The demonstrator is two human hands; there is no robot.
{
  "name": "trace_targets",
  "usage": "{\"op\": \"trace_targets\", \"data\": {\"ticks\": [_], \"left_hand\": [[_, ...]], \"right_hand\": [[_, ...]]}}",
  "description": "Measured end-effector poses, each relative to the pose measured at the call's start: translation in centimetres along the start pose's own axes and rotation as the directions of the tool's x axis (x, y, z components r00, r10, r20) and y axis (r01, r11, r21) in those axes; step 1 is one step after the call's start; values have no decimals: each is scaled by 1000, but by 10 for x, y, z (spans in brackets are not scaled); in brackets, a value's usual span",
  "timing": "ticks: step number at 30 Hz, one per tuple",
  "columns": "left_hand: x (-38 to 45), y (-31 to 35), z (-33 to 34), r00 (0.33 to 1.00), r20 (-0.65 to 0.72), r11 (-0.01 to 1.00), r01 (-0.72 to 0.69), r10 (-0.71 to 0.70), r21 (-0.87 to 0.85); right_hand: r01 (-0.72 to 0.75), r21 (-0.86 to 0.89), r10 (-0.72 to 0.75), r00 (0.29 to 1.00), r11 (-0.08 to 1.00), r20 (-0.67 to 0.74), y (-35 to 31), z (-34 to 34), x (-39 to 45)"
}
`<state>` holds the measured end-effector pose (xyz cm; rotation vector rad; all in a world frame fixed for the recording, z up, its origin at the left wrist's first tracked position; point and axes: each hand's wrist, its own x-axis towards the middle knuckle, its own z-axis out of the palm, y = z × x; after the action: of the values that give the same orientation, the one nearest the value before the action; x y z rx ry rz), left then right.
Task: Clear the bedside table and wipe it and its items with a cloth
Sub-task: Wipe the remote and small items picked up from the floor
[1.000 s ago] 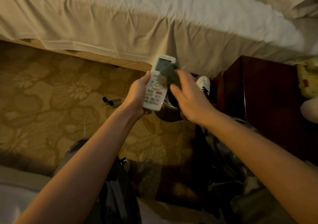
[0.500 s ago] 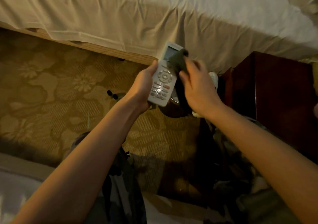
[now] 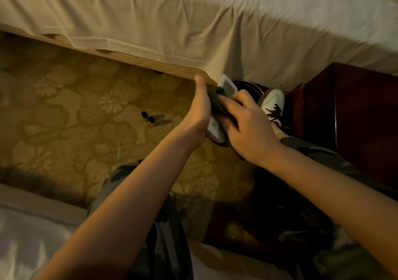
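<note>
Remote control (image 3: 227, 84) held mid-scene, above patterned carpet (image 3: 71, 116), near bed edge (image 3: 172, 42). Two batteries (image 3: 154, 119) on floor at left. Left hand (image 3: 199, 112) gripping remote. Right hand (image 3: 249, 126) pressing dark cloth (image 3: 216, 103) onto remote, fingers curled. Bedside table (image 3: 364, 111) far right.

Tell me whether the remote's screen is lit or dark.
Dark. The screen end of the remote sticks out above the cloth as a flat grey panel with no glow or digits visible.
</note>
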<state>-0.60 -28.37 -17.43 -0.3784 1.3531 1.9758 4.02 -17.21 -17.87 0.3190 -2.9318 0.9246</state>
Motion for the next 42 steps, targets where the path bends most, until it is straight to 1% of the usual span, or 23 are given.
{"op": "trace_targets", "data": {"ticks": [1, 4, 7, 9, 11, 13, 15, 16, 17, 18, 19, 21, 22, 23, 24, 27, 28, 31, 34, 37, 39, 40, 42], "left_hand": [[0, 1, -3, 999, -30, 998, 43, -44, -55], [-1, 3, -11, 984, -64, 970, 151, -166, -191], [-5, 5, -14, 961, -99, 944, 228, -257, -236], [-9, 9, -15, 945, -104, 935, 283, -310, -212], [-11, 15, -17, 939, -110, 941, 312, -326, -129], [-10, 20, -17, 939, -124, 945, 313, -322, -92], [-10, 25, -15, 944, -162, 956, 270, -286, -115], [-9, 26, -14, 946, -189, 961, 240, -264, -138], [-9, 27, -14, 950, -193, 964, 219, -246, -149], [-7, 26, -14, 955, -193, 969, 200, -227, -147], [-5, 25, -15, 961, -180, 974, 187, -209, -132], [-3, 23, -16, 966, -181, 981, 172, -186, -89], [-4, 22, -16, 970, -170, 984, 163, -173, -71], [-6, 22, -16, 976, -138, 984, 162, -170, -71], [-8, 22, -16, 980, -87, 982, 173, -180, -81], [-9, 19, -15, 972, 31, 965, 237, -235, -115], [-5, 18, -17, 968, 55, 960, 248, -243, -128], [-2, 21, -20, 980, 84, 966, 191, -179, -171], [-1, 21, -21, 992, 83, 959, 116, -98, -258], [1, 21, -22, 996, 90, 942, 56, -27, -330], [2, 22, -25, 994, 109, 932, 31, 9, -360], [2, 22, -27, 993, 115, 930, 21, 23, -366], [2, 21, -30, 993, 111, 934, -4, 47, -357]], "right_hand": [[4, 14, -5, 1000, 1000, 4, -4, 1, 0], [41, 46, -42, 999, 998, 10, -8, 0, 1], [73, 42, -75, 997, 996, 37, -8, -1, -5], [82, 36, -84, 994, 996, 65, -6, -4, -7], [114, 53, -118, 990, 992, 79, -4, -9, -8], [189, 57, -194, 974, 980, 119, -6, -13, -12], [316, -37, -301, 927, 948, 224, -13, -9, -22], [372, -87, -336, 900, 924, 277, -17, -5, -27], [399, -110, -352, 886, 910, 301, -20, -1, -30], [403, -105, -359, 887, 909, 290, -22, 0, -30], [398, -80, -371, 898, 914, 237, -23, 0, -28], [376, -30, -376, 926, 926, 32, -21, -6, -20], [364, -19, -365, 928, 931, -70, -21, -10, -16], [358, -29, -359, 925, 933, -126, -21, -13, -13], [354, -64, -360, 923, 933, -134, -20, -13, -12], [352, -218, -367, 930, 910, -28, -10, -8, -14], [344, -248, -359, 933, 905, -12, -6, -7, -13], [340, -263, -361, 932, 903, -35, 1, -9, -6], [364, -170, -380, 922, 916, -76, 3, -8, -4], [329, -27, -329, 930, 944, -165, 6, -5, -8], [292, 48, -271, 927, 955, -258, 6, -5, -8], [255, 77, -219, 922, 964, -319, 5, -7, -6], [176, 93, -120, 895, 980, -429, 6, -14, 0]]}}
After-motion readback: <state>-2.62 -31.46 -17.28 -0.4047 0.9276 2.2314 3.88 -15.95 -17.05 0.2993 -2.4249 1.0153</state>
